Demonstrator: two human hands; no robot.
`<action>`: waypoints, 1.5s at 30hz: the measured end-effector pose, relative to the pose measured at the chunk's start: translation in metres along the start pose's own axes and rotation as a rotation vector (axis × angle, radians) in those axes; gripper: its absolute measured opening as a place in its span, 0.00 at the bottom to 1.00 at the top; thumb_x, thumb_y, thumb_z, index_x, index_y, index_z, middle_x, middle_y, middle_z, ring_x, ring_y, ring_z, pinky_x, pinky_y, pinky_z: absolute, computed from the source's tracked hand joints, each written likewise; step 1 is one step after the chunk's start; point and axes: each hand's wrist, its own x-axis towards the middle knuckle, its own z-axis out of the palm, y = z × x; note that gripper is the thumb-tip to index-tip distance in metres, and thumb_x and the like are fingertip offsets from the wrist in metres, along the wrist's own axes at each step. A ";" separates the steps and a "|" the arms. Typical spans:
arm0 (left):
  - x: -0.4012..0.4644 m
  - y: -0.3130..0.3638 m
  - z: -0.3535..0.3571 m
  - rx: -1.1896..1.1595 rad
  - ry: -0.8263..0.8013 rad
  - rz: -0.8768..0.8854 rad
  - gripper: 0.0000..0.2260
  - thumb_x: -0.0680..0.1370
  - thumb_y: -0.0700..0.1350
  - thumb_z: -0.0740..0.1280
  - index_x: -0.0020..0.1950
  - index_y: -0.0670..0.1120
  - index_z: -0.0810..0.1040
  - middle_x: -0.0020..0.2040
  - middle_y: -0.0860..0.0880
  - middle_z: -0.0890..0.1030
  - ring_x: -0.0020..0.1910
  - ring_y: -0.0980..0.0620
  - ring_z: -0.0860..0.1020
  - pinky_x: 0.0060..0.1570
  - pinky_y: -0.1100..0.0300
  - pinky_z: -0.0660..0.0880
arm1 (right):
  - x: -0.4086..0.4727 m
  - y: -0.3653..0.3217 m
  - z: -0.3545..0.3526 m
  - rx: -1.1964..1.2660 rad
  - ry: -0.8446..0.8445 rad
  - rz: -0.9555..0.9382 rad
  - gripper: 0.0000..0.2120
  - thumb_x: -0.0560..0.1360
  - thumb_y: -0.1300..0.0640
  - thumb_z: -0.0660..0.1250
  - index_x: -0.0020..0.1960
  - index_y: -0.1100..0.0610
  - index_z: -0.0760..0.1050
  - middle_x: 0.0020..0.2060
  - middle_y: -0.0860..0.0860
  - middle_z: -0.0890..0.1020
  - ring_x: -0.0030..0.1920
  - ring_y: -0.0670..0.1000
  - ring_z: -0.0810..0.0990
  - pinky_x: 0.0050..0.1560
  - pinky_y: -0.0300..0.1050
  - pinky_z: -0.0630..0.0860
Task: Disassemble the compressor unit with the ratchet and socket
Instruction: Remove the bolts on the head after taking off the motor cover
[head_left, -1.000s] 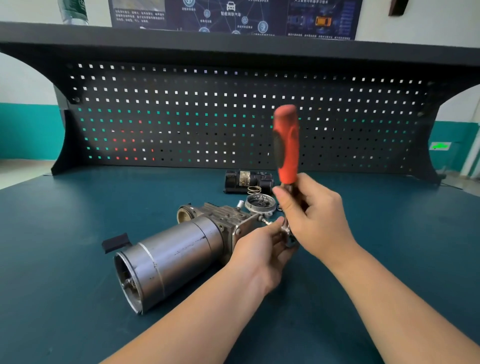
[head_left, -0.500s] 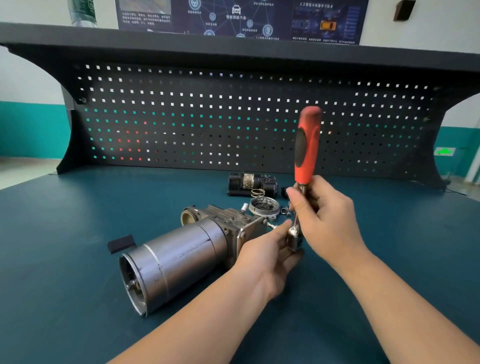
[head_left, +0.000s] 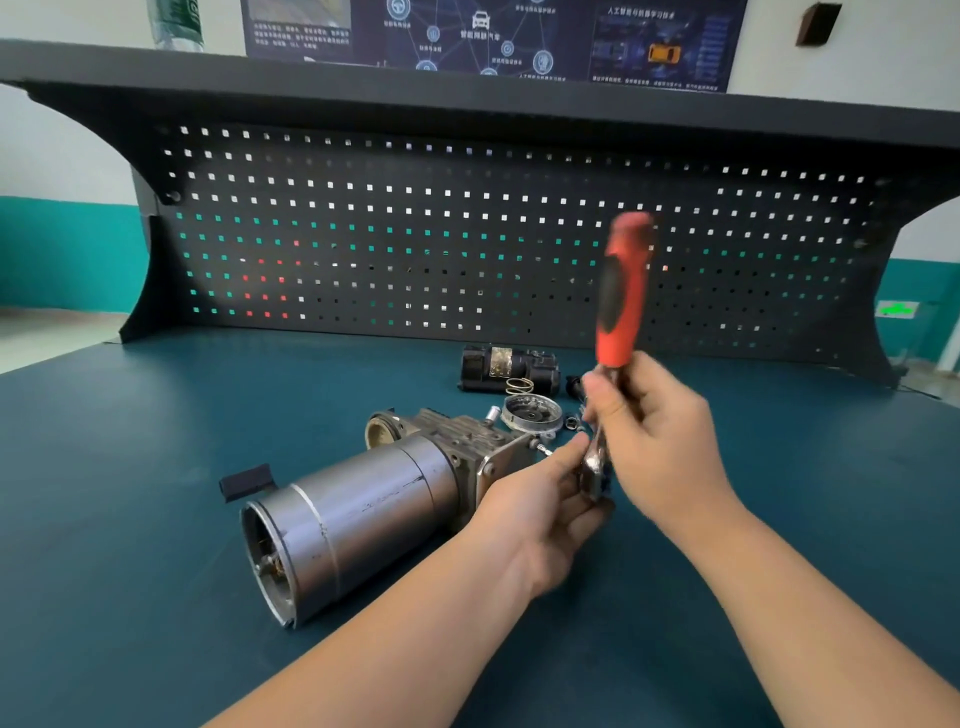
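Red-handled ratchet (head_left: 621, 291) is clamped in your right hand (head_left: 654, 441); your left hand (head_left: 540, 512) pinches its head. Tilt it, and the socket may slip off the bolt on the compressor unit (head_left: 363, 504).

Loose parts (head_left: 532, 413) crowd behind the hands (head_left: 597, 467); bare table (head_left: 779, 493) lies right.

The compressor unit (head_left: 374, 512) lay on the bench (head_left: 130, 571), left of centre. Both hands met just right of it: the left hand (head_left: 540, 512) nearer, the right hand (head_left: 657, 441) farther right, with the ratchet (head_left: 621, 312) upright between them. Behind lay a round cover (head_left: 532, 413), a spring (head_left: 519, 385) and a motor part (head_left: 506, 368), before the pegboard (head_left: 467, 234).
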 end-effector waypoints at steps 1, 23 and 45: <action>0.000 0.000 0.000 0.006 -0.004 -0.004 0.11 0.76 0.42 0.68 0.56 0.37 0.79 0.47 0.42 0.83 0.45 0.46 0.80 0.44 0.56 0.81 | -0.004 -0.002 0.003 -0.034 -0.025 -0.091 0.08 0.76 0.46 0.61 0.39 0.45 0.71 0.32 0.48 0.77 0.31 0.48 0.74 0.33 0.39 0.71; 0.001 0.000 0.001 -0.007 0.016 -0.023 0.04 0.78 0.39 0.65 0.49 0.39 0.78 0.42 0.44 0.82 0.43 0.49 0.79 0.48 0.55 0.78 | 0.005 0.011 0.003 0.024 0.192 0.408 0.12 0.79 0.52 0.61 0.38 0.55 0.71 0.26 0.49 0.78 0.23 0.45 0.73 0.28 0.43 0.70; 0.000 0.001 0.001 -0.024 0.041 -0.047 0.04 0.78 0.40 0.65 0.47 0.40 0.77 0.40 0.42 0.82 0.40 0.47 0.79 0.40 0.55 0.76 | 0.006 0.021 0.002 0.660 0.336 1.037 0.11 0.80 0.60 0.60 0.39 0.59 0.67 0.29 0.55 0.75 0.14 0.43 0.60 0.17 0.31 0.55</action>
